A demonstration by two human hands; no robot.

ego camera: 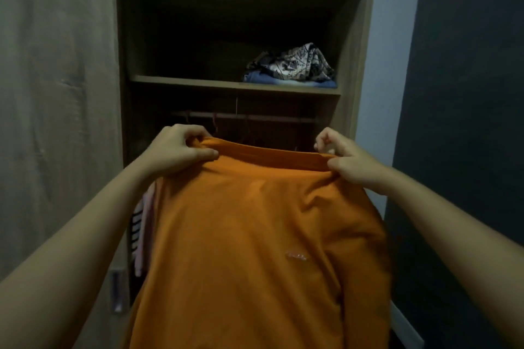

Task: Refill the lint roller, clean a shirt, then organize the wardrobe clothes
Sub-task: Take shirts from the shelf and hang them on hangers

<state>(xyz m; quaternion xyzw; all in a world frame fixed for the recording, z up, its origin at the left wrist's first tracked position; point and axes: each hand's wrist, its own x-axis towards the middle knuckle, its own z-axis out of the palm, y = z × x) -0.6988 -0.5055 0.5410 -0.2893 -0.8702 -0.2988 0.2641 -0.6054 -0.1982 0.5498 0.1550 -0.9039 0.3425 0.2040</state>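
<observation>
**At the open wardrobe, both hands hold the orange shirt up by its top edge**

On the far left of my feed stands the closed wardrobe door, pale wood grain, with a small handle low on its right edge. Just past it, the left hand is raised in front of the open compartment. Its fingers are curled over the top hem of the orange shirt and the thumb presses flat against the front of the fabric, so the cloth is gripped between them. Below that wrist, a striped garment hangs inside the wardrobe, partly hidden behind the shirt's left side.

The shirt itself fills the middle of my view, hanging down from the two hands, spread between them and in front of the lower compartment. A small logo shows on its right half. Above it I can make out a hanging rail in the shadow, then a shelf carrying a pile of folded clothes towards its right end, a patterned piece on top of a blue one.

Further right, the right hand pinches the shirt's top edge between thumb and curled fingers. Beyond it runs a dark wall.
</observation>
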